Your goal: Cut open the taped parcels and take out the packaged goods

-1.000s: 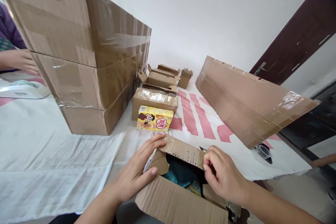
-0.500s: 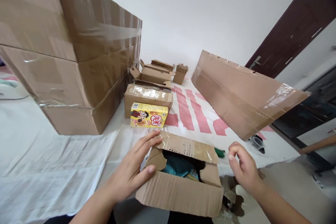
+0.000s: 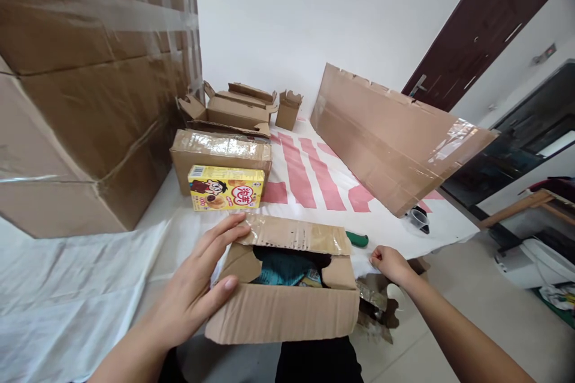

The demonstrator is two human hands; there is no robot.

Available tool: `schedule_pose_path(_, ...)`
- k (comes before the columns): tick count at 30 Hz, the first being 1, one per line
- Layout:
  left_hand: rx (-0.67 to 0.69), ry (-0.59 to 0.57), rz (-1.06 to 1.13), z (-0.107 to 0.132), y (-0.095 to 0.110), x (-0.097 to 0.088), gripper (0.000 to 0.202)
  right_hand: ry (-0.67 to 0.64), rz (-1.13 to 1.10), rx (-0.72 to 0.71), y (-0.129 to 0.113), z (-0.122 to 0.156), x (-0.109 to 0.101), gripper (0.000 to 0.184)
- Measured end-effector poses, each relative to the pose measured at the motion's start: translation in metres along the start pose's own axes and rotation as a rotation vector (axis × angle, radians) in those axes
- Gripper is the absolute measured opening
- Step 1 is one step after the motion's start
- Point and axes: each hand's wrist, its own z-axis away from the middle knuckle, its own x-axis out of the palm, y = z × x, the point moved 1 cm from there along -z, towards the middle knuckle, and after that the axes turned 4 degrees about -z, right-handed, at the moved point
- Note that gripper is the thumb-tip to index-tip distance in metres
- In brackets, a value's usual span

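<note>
What worries me most is the box [image 3: 287, 311]: it seems to reach past the near edge of the worktop [image 3: 386, 221], and I can't see what bears it from below. With only 1 hand on it, at 1 end, I reckon it could pivot or tip if that hold slips or presses too hard. Its top gapes between the far flap [image 3: 296, 236] and the near side, so a tip could let the blue pack [image 3: 278, 269] inside slide out. The green handle [image 3: 358, 240] is my other concern. Its far end is hidden behind the box, so a blind pull could snag the cardboard, or cut a finger if there is a blade on it. The scraps [image 3: 377, 305] below could catch the box's right end too.

The box lies between my 2 hands. The left hand [image 3: 197, 290] holds its left end, fingers on the far flap, thumb on the near edge. The right hand [image 3: 390, 263] is off to the right, apart from the box, with fingers curled in and nothing visible in them; something thin could be hidden there. The green handle lies between that hand and the box's far right corner.
</note>
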Motion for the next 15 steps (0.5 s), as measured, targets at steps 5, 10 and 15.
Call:
schedule_pose_path(5,0.001,-0.007,0.013,-0.001,0.004,-0.001,0.050,0.171,0.059,-0.078,-0.002,-0.002,-0.016,0.014)
schedule_pose_path(10,-0.032,-0.002,0.028,-0.002,0.011,-0.003,0.050,0.285,-0.024,-0.318,-0.029,0.009,-0.021,0.010)
schedule_pose_path(15,-0.054,0.022,0.025,-0.003,0.015,-0.002,0.050,0.468,-0.279,-0.895,-0.079,0.052,-0.033,0.030)
